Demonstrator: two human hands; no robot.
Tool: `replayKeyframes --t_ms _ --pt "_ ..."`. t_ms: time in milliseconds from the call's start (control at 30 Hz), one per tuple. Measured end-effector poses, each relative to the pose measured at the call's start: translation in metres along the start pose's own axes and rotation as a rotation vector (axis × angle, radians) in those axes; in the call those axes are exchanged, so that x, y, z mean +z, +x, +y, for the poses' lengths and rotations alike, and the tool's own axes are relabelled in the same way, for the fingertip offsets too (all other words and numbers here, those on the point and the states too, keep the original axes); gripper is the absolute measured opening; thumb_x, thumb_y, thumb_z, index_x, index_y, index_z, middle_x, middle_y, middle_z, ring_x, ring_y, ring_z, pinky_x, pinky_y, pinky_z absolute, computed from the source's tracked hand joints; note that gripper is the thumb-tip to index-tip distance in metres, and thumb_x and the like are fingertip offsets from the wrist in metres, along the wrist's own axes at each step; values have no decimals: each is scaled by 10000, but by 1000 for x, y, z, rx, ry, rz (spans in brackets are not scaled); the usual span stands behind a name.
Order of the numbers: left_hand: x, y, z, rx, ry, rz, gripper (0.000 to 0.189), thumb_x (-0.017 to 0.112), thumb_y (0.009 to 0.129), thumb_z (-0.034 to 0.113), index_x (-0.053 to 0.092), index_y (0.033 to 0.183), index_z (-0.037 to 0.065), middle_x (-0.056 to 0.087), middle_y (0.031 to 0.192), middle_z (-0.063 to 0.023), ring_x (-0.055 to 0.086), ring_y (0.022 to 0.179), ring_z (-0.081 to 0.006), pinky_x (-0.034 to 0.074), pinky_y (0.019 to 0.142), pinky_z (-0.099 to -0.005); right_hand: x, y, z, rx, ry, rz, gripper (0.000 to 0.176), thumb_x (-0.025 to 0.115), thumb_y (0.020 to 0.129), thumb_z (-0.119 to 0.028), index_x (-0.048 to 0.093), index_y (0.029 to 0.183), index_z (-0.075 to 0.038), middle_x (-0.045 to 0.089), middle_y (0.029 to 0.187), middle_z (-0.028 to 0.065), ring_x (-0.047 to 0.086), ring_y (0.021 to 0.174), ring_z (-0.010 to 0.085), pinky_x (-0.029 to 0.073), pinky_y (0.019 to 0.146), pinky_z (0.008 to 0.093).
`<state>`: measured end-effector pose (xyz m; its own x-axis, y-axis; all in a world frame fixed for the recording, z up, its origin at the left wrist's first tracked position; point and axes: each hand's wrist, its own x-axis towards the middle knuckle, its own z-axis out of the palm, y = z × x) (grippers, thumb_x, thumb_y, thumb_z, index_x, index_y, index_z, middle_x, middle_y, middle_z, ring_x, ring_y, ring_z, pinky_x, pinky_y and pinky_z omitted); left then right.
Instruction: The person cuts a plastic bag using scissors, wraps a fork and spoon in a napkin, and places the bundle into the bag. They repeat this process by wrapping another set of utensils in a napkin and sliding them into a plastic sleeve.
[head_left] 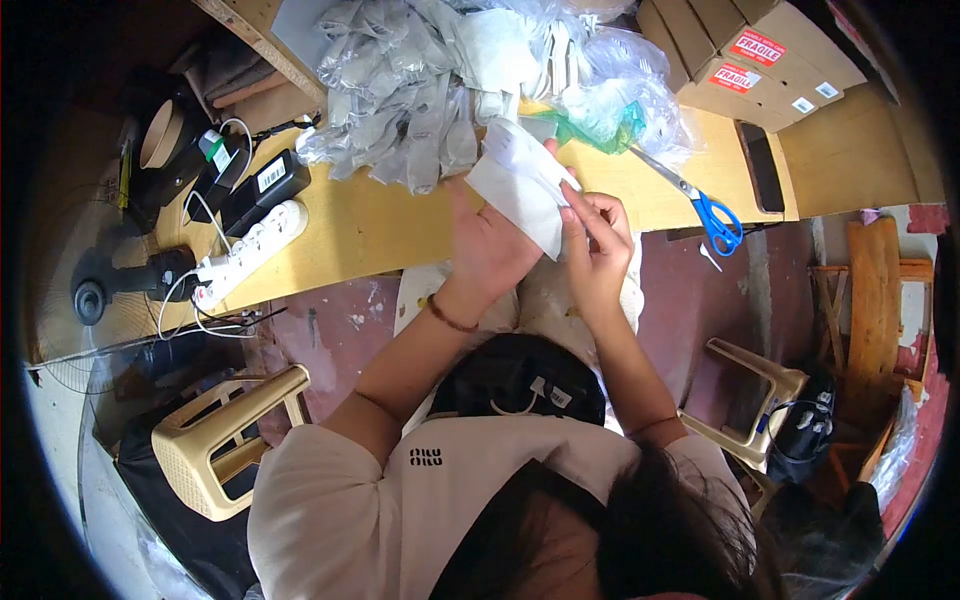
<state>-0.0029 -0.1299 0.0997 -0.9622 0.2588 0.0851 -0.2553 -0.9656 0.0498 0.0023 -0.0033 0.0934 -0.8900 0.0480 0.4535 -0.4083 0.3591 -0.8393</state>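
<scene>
A folded white paper napkin (515,190) is held up over the table's front edge, between both hands. My left hand (492,245) supports it from behind, thumb out to the left. Most of its fingers are hidden by the napkin, though one fingertip shows past the upper edge. With fingers bent, my right hand (597,235) pinches the napkin's right edge. Just beyond lies a heap of small clear plastic packets (415,100) with pale contents. White plastic cutlery (565,55) and a green plastic bag (625,132) are behind the napkin.
Blue-handled scissors (715,215) overhang the table's front edge, near a dark phone (762,168). Cardboard boxes (740,60) stand back right. At left are a white power strip (250,255), black boxes (262,190) and a fan (95,295). Plastic stools (235,440) flank me.
</scene>
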Motion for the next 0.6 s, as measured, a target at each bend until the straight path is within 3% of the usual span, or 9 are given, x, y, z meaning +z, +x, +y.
replayKeyframes --t_ms 133,233,367,433,600 --pt "-8 1 0 -15 -185 0 485 250 973 349 189 1414 156 269 1441 -37 261 1319 -270 242 1077 -418 -4 5 -2 -9 9 -45 240 639 779 11 669 1012 -42 567 793 71 545 706 137 436 601 246" --pt "-9 2 -7 95 217 79 438 280 983 243 190 1410 198 295 1424 -1 287 1308 -263 285 1067 -416 -9 8 -8 30 -22 -68 241 650 771 11 675 1004 -48 567 791 70 546 691 132 437 589 237" --pt "-13 4 -11 195 343 109 454 299 982 271 171 1407 177 324 1403 -39 381 1248 -234 361 1024 -362 -9 6 -8 30 -31 -71 232 679 749 -2 682 977 -45 571 793 64 544 673 123 437 565 225" --pt "-13 4 -12 245 379 122 481 321 971 308 167 1404 166 328 1397 -49 394 1238 -236 381 1009 -360 -5 4 -1 -64 -2 -54 220 694 738 -12 685 956 -39 573 804 67 545 671 121 437 552 223" --pt "-15 5 -10 283 408 201 438 407 940 314 297 1319 126 397 1347 -62 407 1233 -248 386 1010 -376 -1 4 7 -177 24 -36 247 680 729 16 660 973 -12 568 858 82 550 744 161 452 621 258"
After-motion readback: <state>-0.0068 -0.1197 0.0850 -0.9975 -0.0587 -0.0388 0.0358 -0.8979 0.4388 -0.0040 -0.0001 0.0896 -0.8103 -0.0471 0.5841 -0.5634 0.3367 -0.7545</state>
